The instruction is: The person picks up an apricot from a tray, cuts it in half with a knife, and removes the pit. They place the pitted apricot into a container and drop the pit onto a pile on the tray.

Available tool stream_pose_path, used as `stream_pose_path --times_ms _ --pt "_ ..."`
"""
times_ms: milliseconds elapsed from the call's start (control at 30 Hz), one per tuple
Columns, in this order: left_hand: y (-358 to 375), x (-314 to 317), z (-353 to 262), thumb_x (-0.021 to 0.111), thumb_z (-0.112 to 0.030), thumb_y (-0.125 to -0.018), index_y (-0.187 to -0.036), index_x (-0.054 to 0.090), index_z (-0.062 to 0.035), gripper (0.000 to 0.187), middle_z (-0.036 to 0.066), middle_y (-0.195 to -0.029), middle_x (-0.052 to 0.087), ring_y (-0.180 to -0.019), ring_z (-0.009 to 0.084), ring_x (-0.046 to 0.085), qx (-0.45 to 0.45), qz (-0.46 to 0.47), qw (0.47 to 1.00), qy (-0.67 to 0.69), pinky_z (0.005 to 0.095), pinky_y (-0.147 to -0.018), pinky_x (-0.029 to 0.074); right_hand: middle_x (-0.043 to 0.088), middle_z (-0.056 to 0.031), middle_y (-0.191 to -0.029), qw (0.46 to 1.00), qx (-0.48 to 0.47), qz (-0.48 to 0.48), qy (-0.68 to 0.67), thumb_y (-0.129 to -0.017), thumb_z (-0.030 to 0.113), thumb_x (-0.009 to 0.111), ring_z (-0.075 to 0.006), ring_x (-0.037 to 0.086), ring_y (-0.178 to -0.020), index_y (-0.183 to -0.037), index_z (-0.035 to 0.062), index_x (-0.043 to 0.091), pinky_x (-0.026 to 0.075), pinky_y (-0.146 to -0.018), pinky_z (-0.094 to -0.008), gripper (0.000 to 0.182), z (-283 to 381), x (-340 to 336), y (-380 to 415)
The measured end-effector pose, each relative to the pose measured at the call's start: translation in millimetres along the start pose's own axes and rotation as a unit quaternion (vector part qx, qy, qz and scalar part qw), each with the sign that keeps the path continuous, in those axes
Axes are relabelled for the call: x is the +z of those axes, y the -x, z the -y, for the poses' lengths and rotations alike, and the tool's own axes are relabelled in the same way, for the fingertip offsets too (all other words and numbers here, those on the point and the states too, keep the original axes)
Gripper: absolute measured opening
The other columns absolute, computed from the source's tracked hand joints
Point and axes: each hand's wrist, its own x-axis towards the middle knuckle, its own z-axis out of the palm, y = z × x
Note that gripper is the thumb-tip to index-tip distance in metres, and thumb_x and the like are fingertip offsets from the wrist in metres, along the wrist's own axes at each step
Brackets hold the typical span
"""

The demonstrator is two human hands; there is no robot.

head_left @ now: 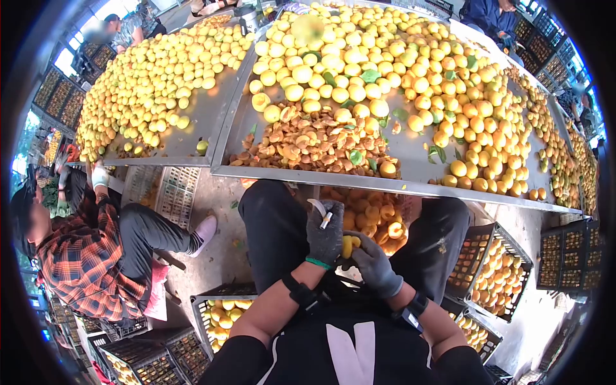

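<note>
My left hand [325, 232], in a dark grey glove, is closed around a small knife [325, 221] with a pale handle. The knife's curved blade points up and away from the fruit. Beside it my right hand [375, 262], also gloved, grips a yellow apricot [350, 246] that lies between the two hands. Both hands are over my lap, just short of a container of orange apricot halves [375, 215] under the table edge.
A metal table [308, 178] in front carries whole apricots [359, 38] and a heap of pitted halves [321, 141]. Fruit crates stand at right [497, 276] and lower left [221, 317]. A person in a plaid shirt [90, 276] sits at left.
</note>
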Motion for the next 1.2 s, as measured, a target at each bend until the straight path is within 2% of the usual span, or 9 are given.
stream_pose_path --times_ms 267,400,600,633,800,867,1000,1033,1200 --pt "-1.1 1.0 9.6 0.065 -0.008 -0.089 -0.088 0.063 -0.0049 0.004 0.0 -0.08 0.06 -0.073 0.0081 0.054 0.01 0.044 0.995 -0.086 0.0272 -0.067 0.047 0.063 -0.0094 -0.09 0.996 -0.063 -0.06 0.016 -0.096 0.012 0.045 -0.0132 0.061 -0.063 -0.117 0.0004 0.052 0.05 -0.054 -0.0253 0.025 -37.3 -24.4 -14.3" --pt "-4.8 -8.1 14.9 0.063 -0.015 -0.089 -0.093 0.064 -0.0045 0.011 0.01 -0.083 0.067 -0.08 0.0265 0.066 0.034 0.021 0.999 -0.028 0.036 -0.069 0.051 0.064 -0.0104 -0.083 0.997 -0.007 -0.074 -0.015 -0.097 0.02 0.045 -0.0153 0.061 -0.061 -0.113 -0.0007 0.054 0.05 -0.052 -0.0254 0.027 -30.0 -36.6 -20.1" --pt "8.0 -15.8 -20.3 0.069 -0.01 -0.077 -0.101 0.065 -0.01 0.024 0.008 -0.094 0.066 -0.083 0.0269 0.065 0.328 0.145 0.884 -0.3 0.0367 -0.073 0.052 0.063 -0.0039 -0.083 0.985 0.083 -0.122 -0.084 -0.096 0.026 0.05 -0.0165 0.06 -0.063 -0.1 0.0065 0.063 0.047 -0.053 -0.0281 0.024 -76.2 -73.2 -48.0" --pt "8.6 -14.4 -7.3 0.068 -0.014 -0.074 -0.102 0.066 -0.0127 0.028 0.006 -0.096 0.067 -0.086 0.0263 0.066 0.337 0.173 0.88 -0.286 0.0385 -0.074 0.052 0.062 -0.0036 -0.078 0.93 -0.208 -0.111 0.282 -0.092 0.024 0.056 -0.0226 0.06 -0.067 -0.088 0.0082 0.065 0.045 -0.056 -0.0348 0.019 -157.8 -106.4 -63.0" --pt "4.9 -8.6 -35.6 0.064 -0.022 -0.079 -0.101 0.066 -0.0149 0.023 0.005 -0.097 0.067 -0.088 0.0248 0.065 0.254 0.324 0.816 -0.406 0.0381 -0.073 0.052 0.059 -0.0063 -0.07 0.928 -0.142 0.0 0.344 -0.092 0.02 0.052 -0.0161 0.059 -0.06 -0.079 0.0053 0.061 0.046 -0.051 -0.0307 0.021 -51.5 -49.4 -18.5" --pt "3.4 -5.6 -29.7 0.063 -0.024 -0.08 -0.1 0.066 -0.0156 0.022 0.004 -0.096 0.067 -0.088 0.0244 0.065 0.219 0.342 0.812 -0.419 0.038 -0.072 0.052 0.056 -0.0127 -0.069 0.966 -0.136 -0.097 0.197 -0.071 0.008 0.066 -0.0329 0.054 -0.067 -0.071 0.0063 0.057 0.042 -0.057 -0.0407 0.009 -53.5 -44.1 -16.3" --pt "-1.9 0.1 -2.7 0.06 -0.025 -0.081 -0.096 0.065 -0.0149 0.018 0.006 -0.092 0.067 -0.086 0.0267 0.065 0.282 0.271 0.839 -0.378 0.0405 -0.07 0.052 0.053 -0.0037 -0.065 0.997 -0.019 -0.063 -0.04 -0.087 0.011 0.056 -0.0155 0.048 -0.048 -0.075 0.0066 0.055 0.036 -0.043 -0.0283 0.013 -65.9 -64.1 -28.9" --pt "-5.3 0.9 1.2 0.06 -0.026 -0.082 -0.094 0.065 -0.0142 0.017 0.007 -0.09 0.066 -0.085 0.0277 0.065 0.254 0.269 0.854 -0.367 0.0413 -0.069 0.051 0.053 -0.0022 -0.065 0.987 -0.041 -0.072 0.135 -0.088 0.011 0.054 -0.0103 0.047 -0.044 -0.085 0.0057 0.056 0.034 -0.039 -0.0234 0.006 -66.7 -67.7 -29.0" --pt "-13.8 4.2 17.5 0.058 -0.028 -0.083 -0.097 0.063 -0.0126 0.022 0.009 -0.09 0.066 -0.08 0.0311 0.064 0.18 0.272 0.863 -0.386 0.042 -0.068 0.051 0.059 -0.0059 -0.077 0.986 -0.005 -0.112 -0.127 -0.086 0.007 0.055 -0.0114 0.055 -0.056 -0.097 0.0036 0.055 0.043 -0.047 -0.0234 0.012 -19.2 -38.5 -19.2"
